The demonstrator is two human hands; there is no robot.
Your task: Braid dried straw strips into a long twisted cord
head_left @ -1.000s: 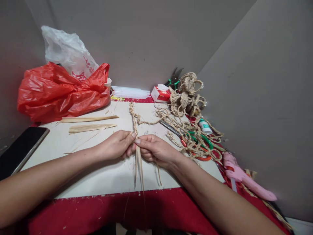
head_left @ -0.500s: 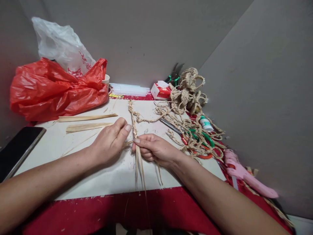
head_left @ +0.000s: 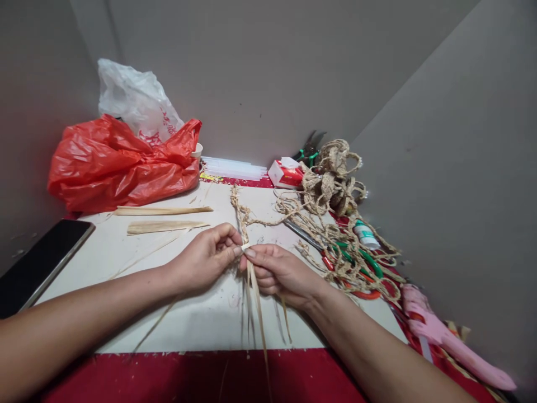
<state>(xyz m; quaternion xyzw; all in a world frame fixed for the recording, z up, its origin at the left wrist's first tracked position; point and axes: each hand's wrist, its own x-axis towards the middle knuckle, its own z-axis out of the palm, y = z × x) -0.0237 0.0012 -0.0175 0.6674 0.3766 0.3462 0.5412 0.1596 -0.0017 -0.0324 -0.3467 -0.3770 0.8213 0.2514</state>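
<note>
A thin braid of dried straw-coloured fibre (head_left: 244, 226) runs down the middle of the white board (head_left: 188, 324). My left hand (head_left: 213, 254) pinches a pale strand at the braid's lower end, thumb against curled fingers. Right beside it, my right hand (head_left: 277, 271) grips the same end between thumb and bent fingers. Loose strands (head_left: 257, 302) hang from under my right hand toward the board's front edge. A long strand trails below my left wrist. Two flat dry leaf strips (head_left: 159, 226) lie on the board, left of the braid.
Red plastic bag (head_left: 126, 168) at back left, phone (head_left: 46, 263) at left. Tangled braided cord (head_left: 302, 210) lies on the right among scissors (head_left: 369, 263), a white-and-green bottle (head_left: 366, 234) and a pink glue gun (head_left: 453, 341). Tissue pack (head_left: 286, 173) and clear sticks (head_left: 235, 168) at the back.
My left hand has closed in to meet my right at the braid, its thumb now pinching a strand. The whole view has shifted, so things sit lower and further right.
</note>
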